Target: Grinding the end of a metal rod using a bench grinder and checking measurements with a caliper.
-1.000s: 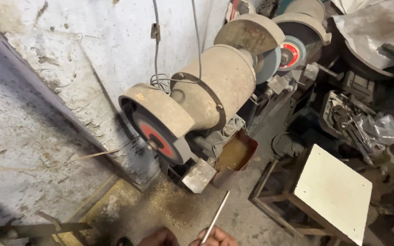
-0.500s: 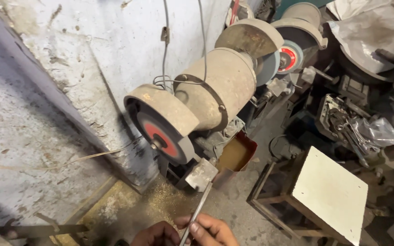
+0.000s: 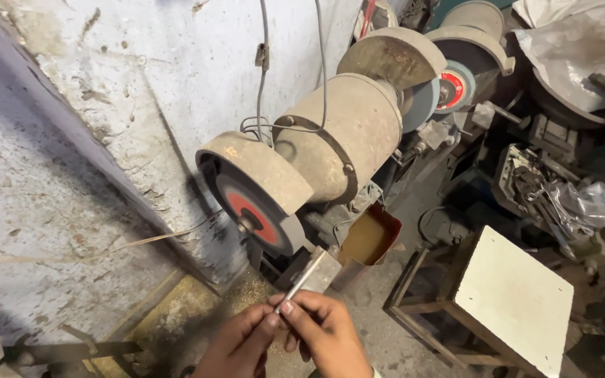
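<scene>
A thin metal rod (image 3: 300,281) is pinched between both my hands at the bottom centre. My left hand (image 3: 236,345) grips its near end from the left, and my right hand (image 3: 325,334) grips it from the right. The rod's far tip lies on the small tool rest (image 3: 322,269) just below the near grinding wheel (image 3: 252,213), which has a red centre. The wheel belongs to a dusty bench grinder (image 3: 341,143) standing by the wall. Whether the tip touches the wheel is unclear.
A container of brown liquid (image 3: 370,238) hangs under the grinder body. A second grinder (image 3: 456,80) stands behind. A stool with a white top (image 3: 512,301) sits to the right, with tools and plastic sheeting (image 3: 561,196) beyond. The flaking wall (image 3: 106,105) is on the left.
My hands have risen into view and carried the rod forward, bringing its tip up to the tool rest under the near wheel. The view has moved closer to the grinder.
</scene>
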